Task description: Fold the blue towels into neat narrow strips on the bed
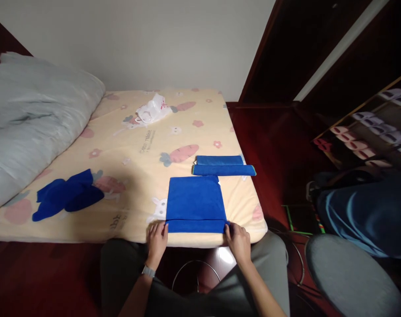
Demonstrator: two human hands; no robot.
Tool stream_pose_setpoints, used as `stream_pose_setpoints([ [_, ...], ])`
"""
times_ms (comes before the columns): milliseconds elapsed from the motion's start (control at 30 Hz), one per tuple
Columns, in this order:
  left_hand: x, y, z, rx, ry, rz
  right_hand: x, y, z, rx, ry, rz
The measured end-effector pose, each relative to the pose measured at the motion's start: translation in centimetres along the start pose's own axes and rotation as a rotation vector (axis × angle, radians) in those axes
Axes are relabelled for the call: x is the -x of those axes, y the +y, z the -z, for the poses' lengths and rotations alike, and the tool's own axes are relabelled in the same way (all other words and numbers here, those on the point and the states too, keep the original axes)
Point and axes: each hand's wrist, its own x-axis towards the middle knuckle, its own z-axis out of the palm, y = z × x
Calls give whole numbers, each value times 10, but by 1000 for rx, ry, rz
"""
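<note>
A blue towel (194, 200) lies flat on the mattress (137, 176) near its front edge, its near strip folded over. My left hand (157, 242) pinches the folded strip's left corner. My right hand (237, 241) pinches its right corner. Just beyond the towel lie two rolled blue towels (223, 165), side by side. A crumpled blue towel (67, 194) sits at the left of the mattress.
A grey duvet (28, 119) is heaped at the left. A white plastic bag (152, 110) lies at the far side of the mattress. A shoe rack (369, 132) stands at the right, with a blue bag (369, 215) and dark red floor below.
</note>
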Motion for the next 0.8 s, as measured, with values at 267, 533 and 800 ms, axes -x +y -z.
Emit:
stream_pose_setpoints([
  [267,2,39,18,-57,-17,-169,7,-26,15,-147,82,47],
  [533,13,71,-12,-105,-359,-575,30,-90,-24,-163,-96,659],
  [800,11,26,-1,-170,-308,-489,16,-31,-25,29,-23,573],
])
